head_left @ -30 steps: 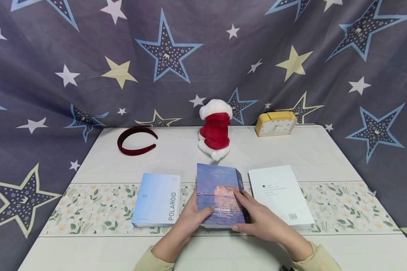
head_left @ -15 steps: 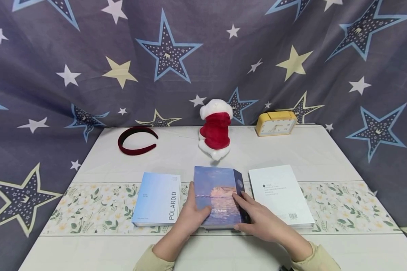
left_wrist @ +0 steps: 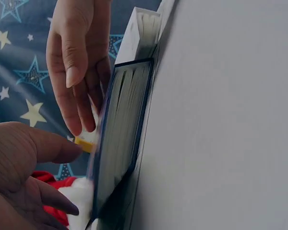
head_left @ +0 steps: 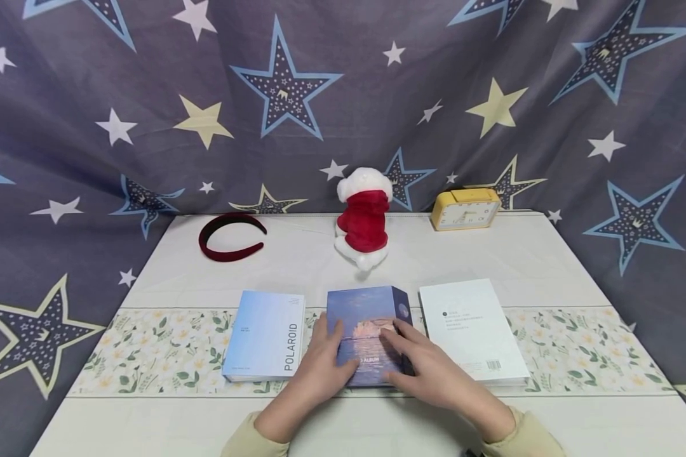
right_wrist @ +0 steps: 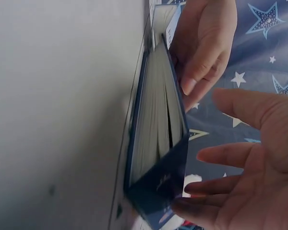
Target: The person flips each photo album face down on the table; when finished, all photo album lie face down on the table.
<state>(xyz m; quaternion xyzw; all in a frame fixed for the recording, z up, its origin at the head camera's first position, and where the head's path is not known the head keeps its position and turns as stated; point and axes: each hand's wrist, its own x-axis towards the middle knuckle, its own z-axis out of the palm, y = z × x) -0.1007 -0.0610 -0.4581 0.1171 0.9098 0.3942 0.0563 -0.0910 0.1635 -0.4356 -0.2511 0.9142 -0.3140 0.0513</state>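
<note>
A photo album point(head_left: 360, 304) with a painted sea-and-cliff cover lies flat on the table between two other books. At its left edge my left hand point(head_left: 320, 365) hovers with fingers loosely extended; in the left wrist view a gap shows between that hand point(left_wrist: 24, 172) and the album point(left_wrist: 122, 124). My right hand point(head_left: 437, 371) is over the album's right side, fingers spread and relaxed. In the right wrist view, the right hand point(right_wrist: 259, 158) is near the album's dark spine point(right_wrist: 158, 187), and whether a fingertip still touches it is unclear.
A blue POLAROID album point(head_left: 263, 336) lies left, a white book point(head_left: 469, 324) right. Behind are a dark red headband point(head_left: 231, 254), a plush toy in red point(head_left: 366, 222) and a yellow clock point(head_left: 465, 209). A starry curtain point(head_left: 343, 63) hangs behind the table.
The photo album has shifted slightly left and toward me and settled flat on the table. Both hands have loosened from its sides, their fingers spreading.
</note>
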